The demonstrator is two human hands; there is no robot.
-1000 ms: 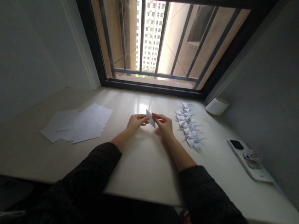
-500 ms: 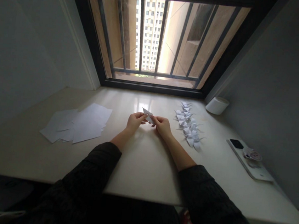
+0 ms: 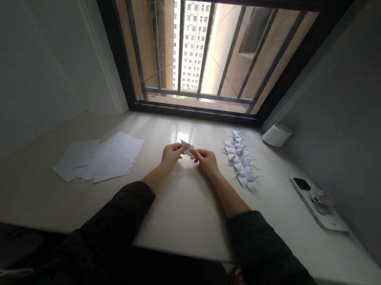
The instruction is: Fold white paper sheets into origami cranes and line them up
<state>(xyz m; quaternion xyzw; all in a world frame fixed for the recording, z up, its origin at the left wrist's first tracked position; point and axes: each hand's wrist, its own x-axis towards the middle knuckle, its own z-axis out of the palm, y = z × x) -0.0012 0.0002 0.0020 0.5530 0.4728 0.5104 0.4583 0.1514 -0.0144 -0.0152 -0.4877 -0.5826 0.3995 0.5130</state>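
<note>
My left hand (image 3: 171, 155) and my right hand (image 3: 206, 160) meet over the middle of the pale desk (image 3: 184, 205). Both pinch a small folded white paper piece (image 3: 186, 147) between thumb and fingers, held just above the desktop. The left fingers grip its left edge and the right fingers its right end. To the right of my right hand lies a row of several folded white paper cranes (image 3: 241, 161). A loose pile of flat white sheets (image 3: 100, 155) lies to the left of my left hand.
A white cylinder (image 3: 276, 135) stands at the back right corner by the barred window (image 3: 203, 53). A phone on a white flat object (image 3: 320, 202) lies along the right wall. Walls close in on both sides of the desk.
The folded paper has turned from a downward-pointing tip to lying flatter and higher between the fingers. My hands have drawn slightly closer together.
</note>
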